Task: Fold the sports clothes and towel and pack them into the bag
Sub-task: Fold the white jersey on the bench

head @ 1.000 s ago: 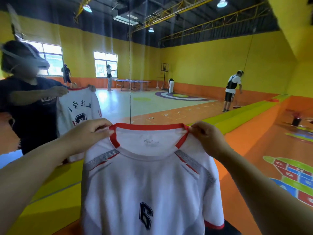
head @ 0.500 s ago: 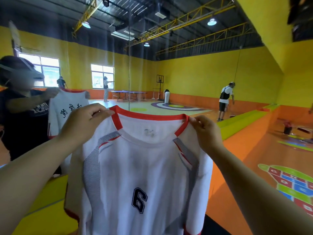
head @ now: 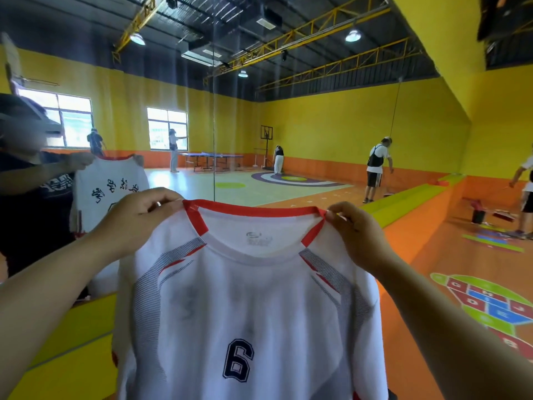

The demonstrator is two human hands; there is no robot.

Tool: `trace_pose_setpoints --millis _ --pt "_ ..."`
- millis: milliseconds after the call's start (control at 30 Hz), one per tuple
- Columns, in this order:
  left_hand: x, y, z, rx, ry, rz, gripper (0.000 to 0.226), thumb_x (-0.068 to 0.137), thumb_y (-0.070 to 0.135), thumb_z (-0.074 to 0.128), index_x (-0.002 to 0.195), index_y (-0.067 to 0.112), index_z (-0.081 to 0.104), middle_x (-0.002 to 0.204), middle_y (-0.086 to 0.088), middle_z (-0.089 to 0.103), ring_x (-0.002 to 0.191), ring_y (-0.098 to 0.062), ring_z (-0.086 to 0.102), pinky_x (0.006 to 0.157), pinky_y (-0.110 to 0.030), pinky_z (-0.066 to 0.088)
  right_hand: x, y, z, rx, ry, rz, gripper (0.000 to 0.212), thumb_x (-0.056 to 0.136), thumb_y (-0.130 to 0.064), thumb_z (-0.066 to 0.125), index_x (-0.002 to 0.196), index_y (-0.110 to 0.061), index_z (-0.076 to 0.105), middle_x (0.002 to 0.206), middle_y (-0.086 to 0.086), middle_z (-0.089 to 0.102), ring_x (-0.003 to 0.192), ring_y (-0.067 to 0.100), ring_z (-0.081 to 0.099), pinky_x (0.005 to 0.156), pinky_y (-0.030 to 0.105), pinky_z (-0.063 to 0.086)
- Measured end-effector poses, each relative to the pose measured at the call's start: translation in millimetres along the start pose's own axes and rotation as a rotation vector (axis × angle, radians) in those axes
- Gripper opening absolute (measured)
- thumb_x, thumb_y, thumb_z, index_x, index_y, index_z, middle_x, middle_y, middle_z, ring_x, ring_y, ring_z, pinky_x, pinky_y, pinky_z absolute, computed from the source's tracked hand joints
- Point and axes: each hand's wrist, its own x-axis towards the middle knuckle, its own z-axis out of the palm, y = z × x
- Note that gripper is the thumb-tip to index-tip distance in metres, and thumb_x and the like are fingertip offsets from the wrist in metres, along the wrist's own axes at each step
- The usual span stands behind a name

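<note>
White number 6 jersey (head: 248, 307) held up in the air, hanging open at chest height.

The left hand (head: 138, 217) and right hand (head: 357, 235) each pinch a shoulder right by the red collar, fingers curled on the cloth. Off to the left another person (head: 31, 203) holds up a second white shirt (head: 109, 186); ping-pong table (head: 215, 160) way back.

My view is bright, lit by ceiling lamps (head: 353, 36) and two washed-out windows (head: 167, 129). The walls (head: 346, 125) bow toward my frame edges. A faint vertical streak (head: 214, 111), perhaps glare, crosses the middle; shadows are soft.
</note>
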Motion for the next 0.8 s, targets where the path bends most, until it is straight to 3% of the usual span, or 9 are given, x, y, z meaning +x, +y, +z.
trace_pose_setpoints --millis 100,233,367,500,633,700,800 --pt "-3 13 7 -0.028 0.127 0.079 0.032 0.094 0.025 0.055 0.081 0.052 0.062 0.090 0.025 0.065 0.084 0.005 0.057 0.081 -0.015 0.040 1 2 3 0.045 0.201 -0.116 0.008 0.095 -0.020 0.055 0.089 -0.024 0.060 0.087 0.000 0.059 0.073 0.004 0.049 0.067 0.008 0.037" --pt "-4 29 16 -0.018 0.263 0.161 0.044 0.095 0.020 0.054 0.079 0.061 0.056 0.087 0.034 0.061 0.079 0.017 0.052 0.075 -0.004 0.036 2 5 -1 0.105 0.354 -0.210 0.029 0.092 -0.036 0.044 0.094 -0.013 0.062 0.082 -0.010 0.058 0.074 -0.002 0.049 0.068 0.008 0.036" --pt "-2 37 25 0.019 0.305 0.233 0.041 0.091 0.026 0.053 0.083 0.066 0.053 0.089 0.040 0.059 0.081 0.021 0.051 0.076 0.001 0.034 5 11 -8 0.168 0.361 -0.231 0.028 0.090 -0.042 0.041 0.095 -0.021 0.059 0.082 -0.033 0.059 0.075 -0.013 0.051 0.068 0.006 0.036" --pt "2 38 31 0.021 0.274 0.263 0.040 0.091 0.025 0.049 0.091 0.065 0.054 0.097 0.039 0.060 0.092 0.020 0.052 0.083 0.001 0.034 10 20 -12 0.166 0.353 -0.283 0.034 0.092 -0.038 0.042 0.096 -0.011 0.063 0.085 -0.035 0.059 0.076 -0.014 0.052 0.068 0.005 0.037" --pt "7 41 42 -0.068 0.243 0.268 0.027 0.089 0.036 0.048 0.091 0.062 0.057 0.097 0.034 0.062 0.093 0.014 0.055 0.085 -0.005 0.038 13 16 -14 0.181 0.321 -0.385 0.020 0.094 -0.028 0.043 0.099 -0.021 0.061 0.093 -0.039 0.058 0.085 -0.016 0.053 0.075 0.004 0.037" --pt "10 45 50 -0.137 0.208 0.278 0.026 0.087 0.037 0.049 0.090 0.060 0.059 0.095 0.033 0.063 0.091 0.013 0.057 0.086 -0.007 0.041 14 11 -12 0.186 0.295 -0.439 0.017 0.095 -0.028 0.042 0.101 -0.023 0.057 0.096 -0.037 0.057 0.089 -0.015 0.053 0.079 0.006 0.038" --pt "15 51 66 -0.263 0.143 0.280 0.040 0.088 0.020 0.048 0.089 0.057 0.062 0.092 0.029 0.065 0.090 0.010 0.058 0.087 -0.009 0.041 14 2 -6 0.197 0.239 -0.496 0.016 0.096 -0.027 0.042 0.102 -0.023 0.056 0.092 -0.021 0.057 0.090 -0.015 0.051 0.081 0.006 0.037"
